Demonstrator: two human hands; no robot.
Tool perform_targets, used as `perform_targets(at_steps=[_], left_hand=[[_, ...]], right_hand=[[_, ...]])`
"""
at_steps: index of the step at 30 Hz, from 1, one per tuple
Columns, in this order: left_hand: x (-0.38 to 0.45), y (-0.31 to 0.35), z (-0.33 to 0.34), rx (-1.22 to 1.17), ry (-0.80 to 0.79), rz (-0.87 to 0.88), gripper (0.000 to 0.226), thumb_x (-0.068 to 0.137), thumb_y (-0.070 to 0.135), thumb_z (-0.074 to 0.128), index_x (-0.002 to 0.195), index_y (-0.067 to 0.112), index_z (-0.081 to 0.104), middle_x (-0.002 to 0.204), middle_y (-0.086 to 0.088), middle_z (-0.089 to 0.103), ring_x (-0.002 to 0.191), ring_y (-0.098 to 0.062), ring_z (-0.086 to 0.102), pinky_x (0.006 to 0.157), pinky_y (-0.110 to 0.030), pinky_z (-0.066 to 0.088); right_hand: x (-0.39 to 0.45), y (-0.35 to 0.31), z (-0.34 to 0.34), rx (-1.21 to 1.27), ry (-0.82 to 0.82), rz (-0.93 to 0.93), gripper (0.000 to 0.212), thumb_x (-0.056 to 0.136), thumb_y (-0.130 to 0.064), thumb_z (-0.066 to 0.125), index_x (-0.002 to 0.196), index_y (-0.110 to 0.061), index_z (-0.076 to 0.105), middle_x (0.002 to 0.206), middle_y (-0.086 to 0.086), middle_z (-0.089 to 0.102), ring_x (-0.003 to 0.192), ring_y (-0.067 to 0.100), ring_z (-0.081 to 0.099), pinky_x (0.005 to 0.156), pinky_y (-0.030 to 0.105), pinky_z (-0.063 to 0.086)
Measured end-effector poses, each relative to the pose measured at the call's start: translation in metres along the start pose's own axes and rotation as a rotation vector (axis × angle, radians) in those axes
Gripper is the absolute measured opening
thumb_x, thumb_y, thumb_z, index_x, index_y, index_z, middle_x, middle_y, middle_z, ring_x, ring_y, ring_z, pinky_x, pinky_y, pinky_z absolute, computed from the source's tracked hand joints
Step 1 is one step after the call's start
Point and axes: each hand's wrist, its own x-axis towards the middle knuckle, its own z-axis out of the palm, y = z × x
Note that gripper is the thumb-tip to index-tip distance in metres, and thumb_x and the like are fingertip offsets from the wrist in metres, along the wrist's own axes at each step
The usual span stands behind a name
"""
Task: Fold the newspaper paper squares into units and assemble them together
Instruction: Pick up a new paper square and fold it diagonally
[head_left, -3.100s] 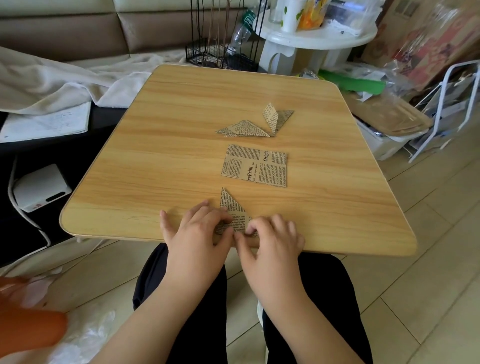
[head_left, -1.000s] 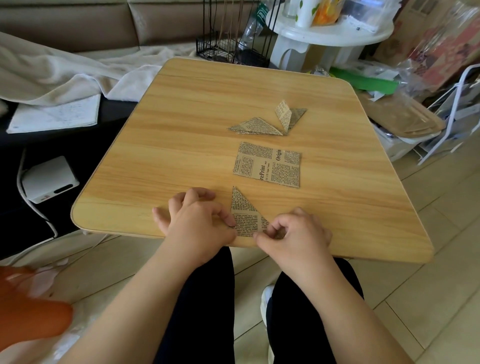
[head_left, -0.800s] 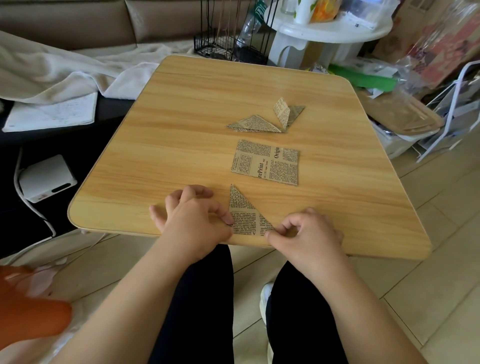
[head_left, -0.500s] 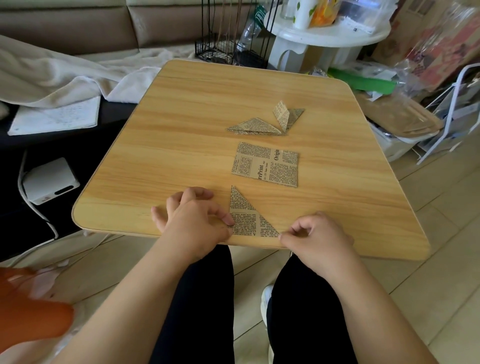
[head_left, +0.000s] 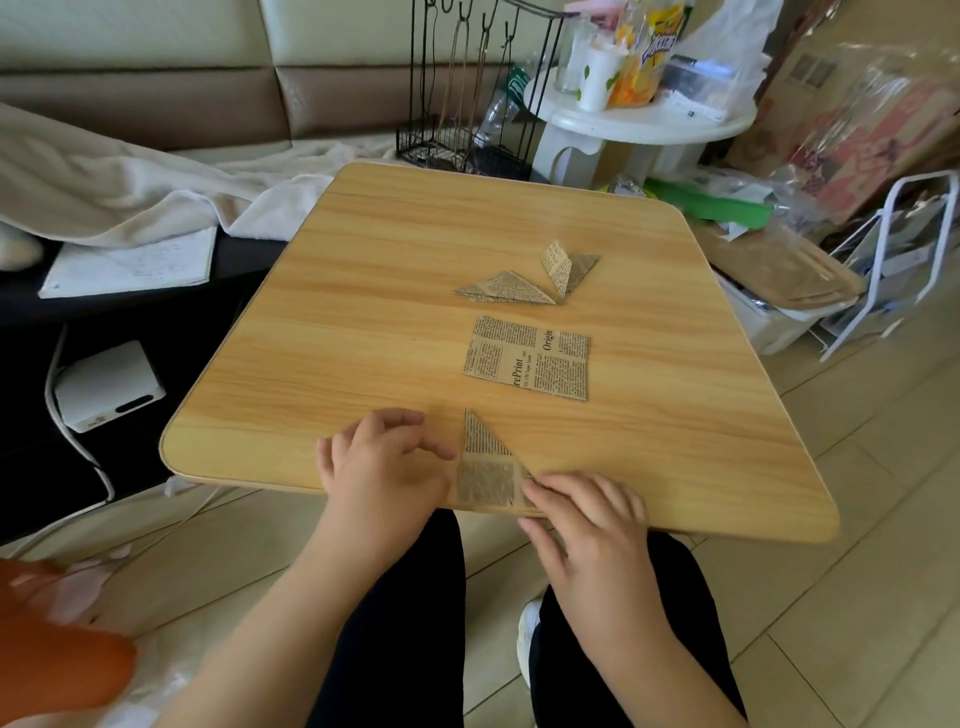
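A: Two hands on one piece. The half-folded paper (head_left: 485, 467) sits at the table's (head_left: 363, 332) near edge, about the middle, its point aimed at the far edge.

B: Hand states?

A: The left hand (head_left: 382, 467) rests just left of it, fingers loosely curled; the tips look to touch the paper's left edge, hard to tell, nothing gripped. The right hand (head_left: 584, 501) lies flat with straight fingers, pressing the lower right corner down.

B: What does the next move turn on?

A: The paper lies between the hands, long axis running near edge to far edge. The right hand is on the side where a flap looks folded over, so it's likely the one to run the crease while the left steadies. That's a guess.

B: Other pieces?

A: One flat newspaper square (head_left: 527, 357) toward the far edge from the worked piece, well apart. Past that, folded units (head_left: 530, 280), touching, count unclear. Nearer part of the paper is blurred.

B: Progress?

A: Mid-way at best, judging by the unfolded square.
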Motion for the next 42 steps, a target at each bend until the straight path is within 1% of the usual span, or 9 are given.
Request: perform_targets(at_steps=[4,7,9,14,21,25,28,32,42], left_hand=[[-0.022,-0.012,-0.015,-0.291,0.225,0.11,0.02,0.08,0.016,0.062,0.082,0.035,0.063,0.101,0.02,0.058,0.106,-0.011,0.053,0.092,-0.035,0.042],[-0.026,-0.004,-0.022,-0.272,0.296,0.2,0.015,0.084,0.014,0.061,0.086,0.028,0.064,0.099,0.023,0.06,0.1,0.0,0.054,0.085,-0.011,0.036],[-0.021,0.002,-0.022,-0.199,0.253,0.311,0.012,0.081,0.018,0.058,0.088,0.024,0.066,0.092,0.023,0.062,0.097,0.005,0.053,0.084,-0.001,0.031],[-0.008,-0.003,0.012,-0.015,-0.03,0.537,0.033,0.082,0.027,0.047,0.098,0.013,0.072,0.101,0.004,0.07,0.096,-0.012,0.061,0.088,-0.025,0.046],[-0.001,-0.012,0.037,0.056,0.057,0.476,0.028,0.079,0.028,0.048,0.085,0.02,0.075,0.095,0.012,0.07,0.09,-0.009,0.058,0.092,-0.035,0.043],[0.0,-0.007,0.043,0.125,0.128,0.449,0.023,0.076,0.03,0.05,0.08,0.026,0.073,0.091,0.016,0.069,0.091,-0.006,0.053,0.103,-0.044,0.029],[0.0,-0.007,0.044,0.15,0.136,0.387,0.02,0.077,0.034,0.051,0.079,0.03,0.071,0.092,0.022,0.068,0.099,-0.006,0.05,0.107,-0.057,0.009],[-0.002,-0.005,0.04,0.147,0.091,0.29,0.009,0.072,0.032,0.069,0.07,0.032,0.06,0.096,0.026,0.066,0.116,-0.013,0.052,0.109,-0.05,-0.008],[0.002,0.001,0.028,0.205,0.062,0.011,0.015,0.07,0.039,0.074,0.064,0.039,0.061,0.105,0.017,0.042,0.119,-0.015,0.024,0.11,-0.048,-0.009]], right_hand=[[0.011,-0.012,-0.02,0.362,-0.017,0.288,0.013,0.09,-0.027,0.062,0.092,-0.022,0.074,0.087,-0.021,0.067,0.084,-0.002,0.06,0.076,0.013,0.042],[0.04,-0.013,-0.035,0.815,-0.193,0.717,0.016,0.089,-0.015,0.065,0.096,-0.03,0.067,0.078,-0.012,0.074,0.068,-0.004,0.064,0.063,0.008,0.045],[0.058,-0.005,-0.038,0.81,-0.417,0.801,0.017,0.089,-0.016,0.066,0.101,-0.027,0.065,0.078,-0.009,0.075,0.062,0.0,0.064,0.06,0.013,0.044],[0.081,-0.001,-0.024,0.555,-0.585,0.784,0.006,0.086,-0.015,0.068,0.088,-0.021,0.066,0.065,-0.005,0.072,0.052,0.003,0.061,0.057,0.021,0.05],[0.065,-0.002,-0.02,-0.055,-0.226,0.452,0.026,0.077,-0.038,0.075,0.079,-0.021,0.055,0.071,-0.009,0.053,0.069,0.017,0.053,0.058,0.028,0.036],[0.044,-0.014,-0.004,0.092,-0.096,0.177,0.017,0.075,-0.023,0.073,0.072,-0.02,0.057,0.073,-0.01,0.049,0.072,0.019,0.052,0.064,0.035,0.046],[0.04,-0.013,0.004,0.185,-0.081,0.274,0.013,0.075,-0.037,0.061,0.07,-0.025,0.058,0.073,-0.012,0.052,0.074,0.017,0.055,0.069,0.039,0.046],[0.044,-0.015,0.005,0.131,-0.122,0.411,0.016,0.068,-0.041,0.07,0.065,-0.032,0.056,0.07,-0.013,0.049,0.08,0.014,0.05,0.076,0.033,0.025],[0.056,0.009,-0.019,0.109,-0.354,0.586,0.031,0.071,-0.042,0.076,0.054,-0.039,0.051,0.081,-0.015,0.046,0.097,0.011,0.042,0.083,0.029,0.017]])
